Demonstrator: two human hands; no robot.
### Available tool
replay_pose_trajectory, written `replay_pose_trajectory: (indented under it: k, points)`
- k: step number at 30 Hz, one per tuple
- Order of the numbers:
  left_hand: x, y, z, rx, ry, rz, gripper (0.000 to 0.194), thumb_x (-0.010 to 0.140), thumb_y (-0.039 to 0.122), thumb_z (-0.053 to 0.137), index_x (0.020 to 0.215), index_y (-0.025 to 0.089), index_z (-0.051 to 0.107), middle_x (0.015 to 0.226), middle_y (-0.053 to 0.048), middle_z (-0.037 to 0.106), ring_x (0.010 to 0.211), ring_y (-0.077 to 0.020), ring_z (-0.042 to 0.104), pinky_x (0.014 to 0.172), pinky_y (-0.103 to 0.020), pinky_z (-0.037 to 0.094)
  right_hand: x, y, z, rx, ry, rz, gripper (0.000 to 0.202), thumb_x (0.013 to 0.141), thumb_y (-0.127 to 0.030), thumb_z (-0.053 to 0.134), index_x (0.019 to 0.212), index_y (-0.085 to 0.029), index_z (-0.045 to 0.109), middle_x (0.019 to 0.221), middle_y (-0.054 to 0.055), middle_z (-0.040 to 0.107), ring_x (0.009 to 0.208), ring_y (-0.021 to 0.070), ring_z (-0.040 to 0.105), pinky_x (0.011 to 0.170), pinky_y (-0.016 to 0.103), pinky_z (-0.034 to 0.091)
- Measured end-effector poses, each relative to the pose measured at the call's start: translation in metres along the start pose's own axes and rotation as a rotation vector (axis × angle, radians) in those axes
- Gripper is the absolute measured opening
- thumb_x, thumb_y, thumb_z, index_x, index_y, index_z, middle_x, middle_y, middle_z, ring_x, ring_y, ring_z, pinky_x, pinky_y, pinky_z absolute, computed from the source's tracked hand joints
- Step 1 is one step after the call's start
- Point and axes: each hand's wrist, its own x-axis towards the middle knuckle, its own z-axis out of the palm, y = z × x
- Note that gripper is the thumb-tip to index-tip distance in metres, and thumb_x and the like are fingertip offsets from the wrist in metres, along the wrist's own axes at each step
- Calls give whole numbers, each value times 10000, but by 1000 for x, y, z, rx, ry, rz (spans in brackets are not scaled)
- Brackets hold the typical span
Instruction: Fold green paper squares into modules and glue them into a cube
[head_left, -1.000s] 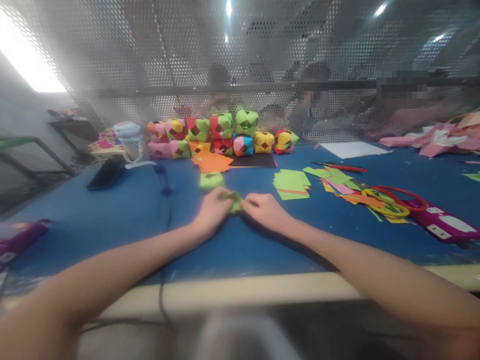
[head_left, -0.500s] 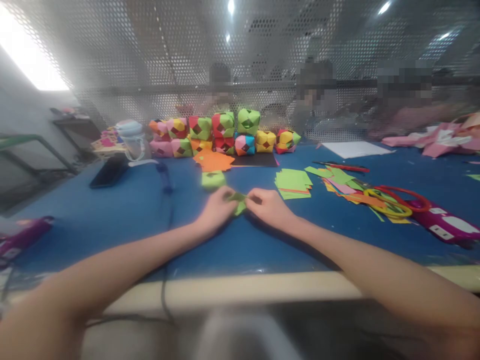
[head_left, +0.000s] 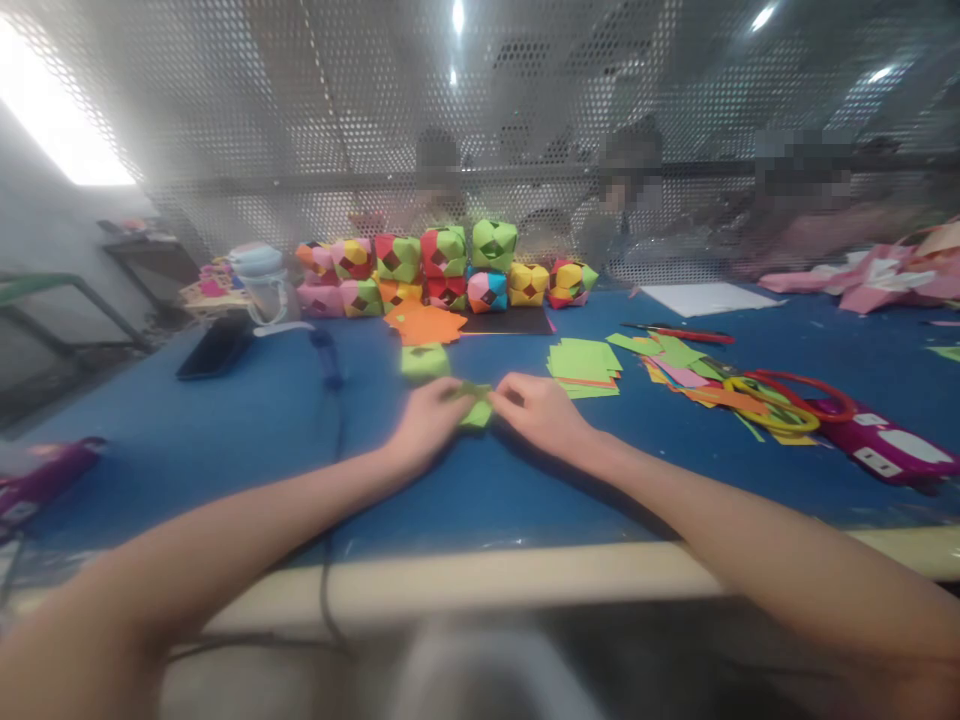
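Between my two hands is a small piece of folded green paper (head_left: pixel 477 412), close above the blue tabletop. My left hand (head_left: pixel 433 418) pinches its left side, fingers closed. On the right edge of the paper, my right hand (head_left: pixel 534 408) is closed in a pinch too. Just behind my left hand sits a light green folded paper piece (head_left: pixel 424 361). A stack of green paper squares (head_left: pixel 585 365), with orange ones low in it, lies beyond my right hand. Farther back, folded orange paper pieces (head_left: pixel 425 323) lie in a pile.
Colourful folded paper cubes (head_left: pixel 442 252) stand stacked along the back. To the right are paper scraps (head_left: pixel 679 360), scissors with red and yellow handles (head_left: pixel 806 405) and a purple power strip (head_left: pixel 889 445). A phone (head_left: pixel 217 345) and white cup (head_left: pixel 262 285) are left.
The green paper shows more of its face between my hands, and my left fingers lie flatter along its upper edge. The whole view has shifted very slightly.
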Motion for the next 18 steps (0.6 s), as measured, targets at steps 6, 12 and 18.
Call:
replay_pose_trajectory:
  k: [6, 12, 18]
  points:
    - [0, -1, 0, -10, 7, -5, 123, 691, 248, 640, 743, 138, 656, 746, -17, 650, 665, -114, 547, 608, -228, 421, 0, 0, 0, 6, -11, 17, 199, 831, -257, 525, 646, -186, 538, 643, 12, 607, 582, 122, 480, 582, 246, 336]
    - [-1, 1, 1, -6, 19, -2, 102, 661, 196, 622, 738, 134, 643, 733, -10, 637, 652, -110, 537, 602, -227, 419, 0, -3, -1, 26, -42, 31, 204, 828, -248, 516, 635, -185, 542, 635, 5, 600, 586, 121, 479, 585, 244, 339]
    - [-3, 1, 1, 11, -6, 21, 90, 659, 219, 615, 698, 139, 600, 663, 19, 582, 613, -101, 501, 574, -218, 397, -2, -6, -2, 63, -58, 2, 222, 840, -337, 526, 684, -184, 563, 660, 3, 589, 584, 115, 466, 569, 239, 334]
